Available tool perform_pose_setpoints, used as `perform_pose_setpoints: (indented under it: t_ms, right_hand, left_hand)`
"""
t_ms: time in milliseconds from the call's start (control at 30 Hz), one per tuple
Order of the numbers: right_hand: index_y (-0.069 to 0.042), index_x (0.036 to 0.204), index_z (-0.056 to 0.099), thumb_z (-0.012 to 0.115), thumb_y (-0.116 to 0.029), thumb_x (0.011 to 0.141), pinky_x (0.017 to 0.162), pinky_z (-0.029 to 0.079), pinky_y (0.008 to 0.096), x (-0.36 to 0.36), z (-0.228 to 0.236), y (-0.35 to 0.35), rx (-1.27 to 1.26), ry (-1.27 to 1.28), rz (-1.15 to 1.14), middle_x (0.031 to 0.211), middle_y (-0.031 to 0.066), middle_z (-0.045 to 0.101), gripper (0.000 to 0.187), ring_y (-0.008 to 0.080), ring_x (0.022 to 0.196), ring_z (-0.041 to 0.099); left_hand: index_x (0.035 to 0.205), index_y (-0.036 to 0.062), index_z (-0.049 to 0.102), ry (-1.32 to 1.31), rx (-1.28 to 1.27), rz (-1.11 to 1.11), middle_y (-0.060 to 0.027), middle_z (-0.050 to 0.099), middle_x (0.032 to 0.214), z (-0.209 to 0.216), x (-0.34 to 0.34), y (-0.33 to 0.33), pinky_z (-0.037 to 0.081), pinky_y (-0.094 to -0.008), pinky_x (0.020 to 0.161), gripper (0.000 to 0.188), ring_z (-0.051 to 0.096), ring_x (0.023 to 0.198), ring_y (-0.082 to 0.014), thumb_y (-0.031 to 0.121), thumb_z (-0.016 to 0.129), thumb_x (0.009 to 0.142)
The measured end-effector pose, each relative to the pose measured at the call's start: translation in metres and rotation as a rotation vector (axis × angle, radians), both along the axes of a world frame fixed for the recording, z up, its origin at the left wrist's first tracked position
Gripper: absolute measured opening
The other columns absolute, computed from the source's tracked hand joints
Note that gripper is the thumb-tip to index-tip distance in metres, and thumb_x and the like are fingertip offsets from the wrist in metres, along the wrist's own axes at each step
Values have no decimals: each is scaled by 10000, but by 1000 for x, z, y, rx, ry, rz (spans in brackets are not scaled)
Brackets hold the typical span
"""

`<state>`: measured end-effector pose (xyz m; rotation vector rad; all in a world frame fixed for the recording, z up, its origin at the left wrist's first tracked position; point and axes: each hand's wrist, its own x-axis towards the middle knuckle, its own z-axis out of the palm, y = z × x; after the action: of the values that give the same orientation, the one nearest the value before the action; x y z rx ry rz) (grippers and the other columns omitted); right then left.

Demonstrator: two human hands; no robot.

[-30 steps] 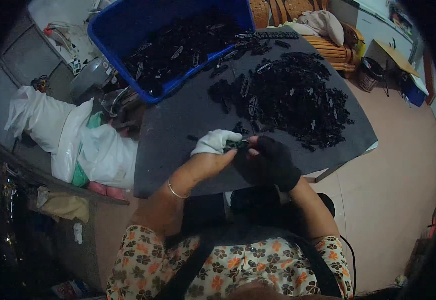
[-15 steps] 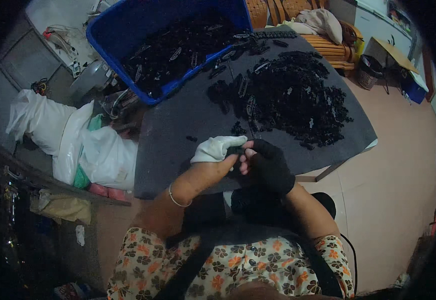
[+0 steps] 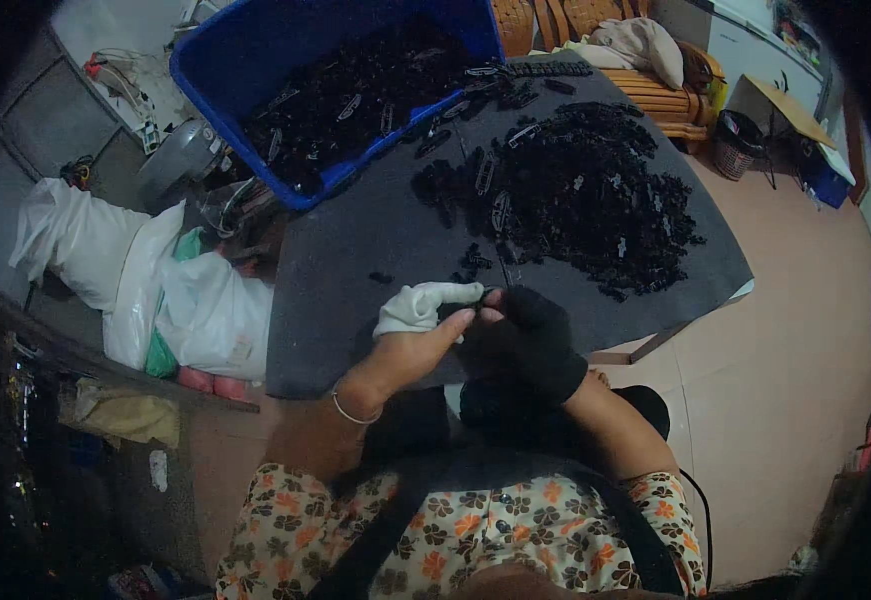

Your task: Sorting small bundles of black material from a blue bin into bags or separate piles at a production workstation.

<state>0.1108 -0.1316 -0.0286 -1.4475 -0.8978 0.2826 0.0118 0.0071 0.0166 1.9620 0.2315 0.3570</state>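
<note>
The left hand [image 3: 421, 312], in a white glove that leaves the thumb bare, has its index finger stretched out and the other fingers curled under; index and thumb close on a small black part [image 3: 486, 297], mostly hidden. The right hand [image 3: 536, 335], in a black fingerless glove, pinches the same part from the right, its fingers nearly together. Both hands are above the near edge of the dark-covered desk [image 3: 331, 290]. A bracelet [image 3: 356, 412] circles the left wrist.

Just beyond the hands lies a small cluster of black pieces [image 3: 474, 260]; farther off to the right spreads a large heap of black plastic parts [image 3: 596, 210]. At the far left a blue bin [image 3: 216, 75] holds more such parts. White sacks [image 3: 221, 310] stand left of the desk, and a slatted wooden settee [image 3: 646, 105] is beyond its far side.
</note>
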Motion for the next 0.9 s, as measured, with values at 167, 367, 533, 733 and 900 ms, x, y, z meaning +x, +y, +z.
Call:
perform_pose_setpoints:
  t_ms: [167,367,533,733,900]
  right_hand:
    - [-11,986,594,658,-201,779,708,462,344,9,15,-5,-122,-461,-3,818,126,589,289,255,788,586]
    - [-17,984,604,675,-223,739,714,462,377,0,15,-6,-200,-252,325,835,168,591,328,327,793,586]
    - [-38,967,623,651,-249,754,747,468,398,-2,10,-11,-305,-542,329,896,184,604,301,327,840,597]
    - [-52,988,628,647,-184,704,768,474,414,-1,33,-18,-459,-647,455,915,189,603,314,352,850,591]
    - [-44,849,613,588,-168,719,668,472,446,11,26,16,-393,-806,-44,845,176,592,182,349,740,585]
  left_hand:
    - [1055,-7,603,88,25,19,-82,631,920,8,-22,-6,490,-222,597,228,587,730,-97,87,583,847]
    - [1028,-24,599,31,190,-49,-115,604,939,-3,-49,-8,506,-240,601,207,609,741,-128,61,578,841]
    - [1073,11,592,125,297,-160,-127,628,982,6,-52,3,509,-297,729,318,623,853,-187,113,660,779]
    - [1152,72,552,12,1066,209,-194,594,1048,6,-30,77,492,-396,806,429,592,939,-347,210,663,761]
    - [1025,111,626,598,1048,213,-197,604,971,-4,24,85,482,-421,786,286,574,916,-369,110,577,743]
